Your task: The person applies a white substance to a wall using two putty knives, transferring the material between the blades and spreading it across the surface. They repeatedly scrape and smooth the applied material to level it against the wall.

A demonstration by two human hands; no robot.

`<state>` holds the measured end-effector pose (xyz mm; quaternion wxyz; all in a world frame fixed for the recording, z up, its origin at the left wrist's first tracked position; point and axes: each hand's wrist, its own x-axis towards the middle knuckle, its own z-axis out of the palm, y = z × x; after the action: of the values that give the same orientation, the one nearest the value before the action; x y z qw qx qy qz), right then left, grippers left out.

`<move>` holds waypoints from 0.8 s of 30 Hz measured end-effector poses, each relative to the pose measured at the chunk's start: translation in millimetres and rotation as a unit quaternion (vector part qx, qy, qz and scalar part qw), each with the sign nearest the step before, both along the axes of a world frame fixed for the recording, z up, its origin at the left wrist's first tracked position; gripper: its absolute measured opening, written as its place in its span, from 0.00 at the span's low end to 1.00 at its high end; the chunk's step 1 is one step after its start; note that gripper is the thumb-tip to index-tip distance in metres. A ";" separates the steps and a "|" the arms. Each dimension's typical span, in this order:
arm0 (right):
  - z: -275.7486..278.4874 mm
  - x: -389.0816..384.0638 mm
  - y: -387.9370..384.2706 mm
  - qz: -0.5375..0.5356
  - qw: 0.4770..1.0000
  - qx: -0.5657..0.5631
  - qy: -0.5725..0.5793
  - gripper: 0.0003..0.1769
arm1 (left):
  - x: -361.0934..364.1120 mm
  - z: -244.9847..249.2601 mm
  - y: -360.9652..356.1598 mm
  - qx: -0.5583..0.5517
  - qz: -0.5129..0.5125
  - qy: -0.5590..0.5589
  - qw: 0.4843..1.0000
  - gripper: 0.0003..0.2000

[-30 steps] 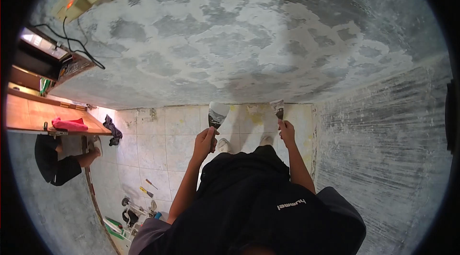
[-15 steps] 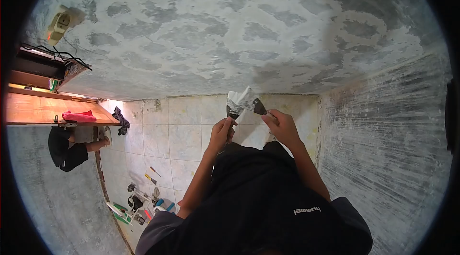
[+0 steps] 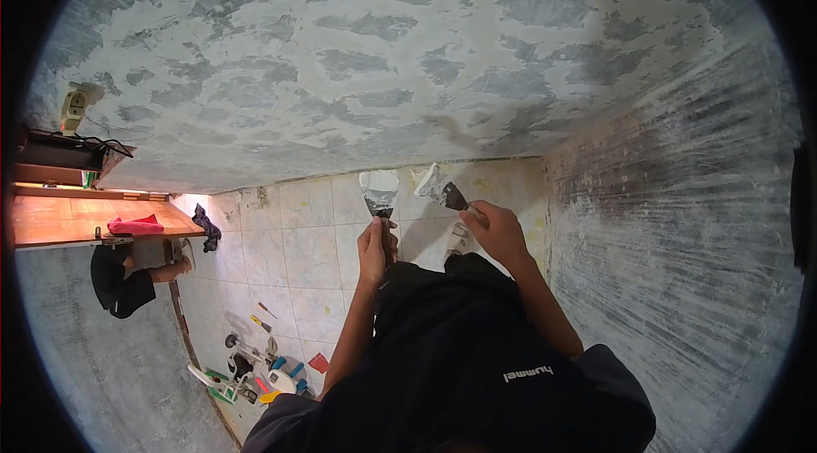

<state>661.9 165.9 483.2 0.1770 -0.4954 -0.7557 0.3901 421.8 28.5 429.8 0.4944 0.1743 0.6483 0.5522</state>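
My left hand (image 3: 374,250) is closed round the handle of a putty knife (image 3: 379,199), its wide blade pointing up and smeared with white filler. In my right hand (image 3: 497,230) is a second putty knife (image 3: 444,191), tilted to the left, with white filler on its blade. A small gap separates the two blades. Both knives are held in front of my body, above the tiled floor. Beyond them stands a grey wall (image 3: 408,44) covered in uneven white filler patches.
A socket (image 3: 75,109) sits on the wall at left. A red cloth (image 3: 136,225) lies on a wooden surface (image 3: 59,219). Another person (image 3: 128,278) is partly visible at left. Various tools (image 3: 264,368) lie on the tiled floor (image 3: 311,257). A streaked wall (image 3: 672,223) rises at right.
The two blades, close together or touching before, are now apart. The left putty knife has moved left and the right one slightly left. The view has shifted a little.
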 end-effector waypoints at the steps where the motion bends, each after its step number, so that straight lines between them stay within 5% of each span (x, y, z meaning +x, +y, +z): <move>1: -4.2 7.6 4.0 0.003 0.999 -0.037 0.040 0.21 | 2.5 2.1 2.4 0.006 -0.004 -0.017 1.000 0.27; 6: -38.9 23.1 12.5 -0.008 0.986 -0.088 0.141 0.18 | 18.4 14.5 13.2 -0.006 -0.028 -0.051 0.998 0.29; 11: -55.2 25.4 15.0 -0.028 0.907 -0.300 0.293 0.15 | 26.8 18.3 17.1 -0.007 -0.065 -0.073 0.995 0.29; 14: -59.2 32.2 16.2 -0.025 0.881 -0.334 0.333 0.13 | 31.8 18.0 21.8 0.009 -0.086 -0.056 0.995 0.29; 24: -68.2 50.4 30.8 -0.053 0.879 -0.271 0.390 0.13 | 46.2 24.4 53.3 0.065 -0.106 -0.045 0.991 0.25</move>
<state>712.3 196.7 415.0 0.3368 -0.3707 -0.4632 0.7311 468.1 81.8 454.2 0.5665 0.2489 0.5656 0.5452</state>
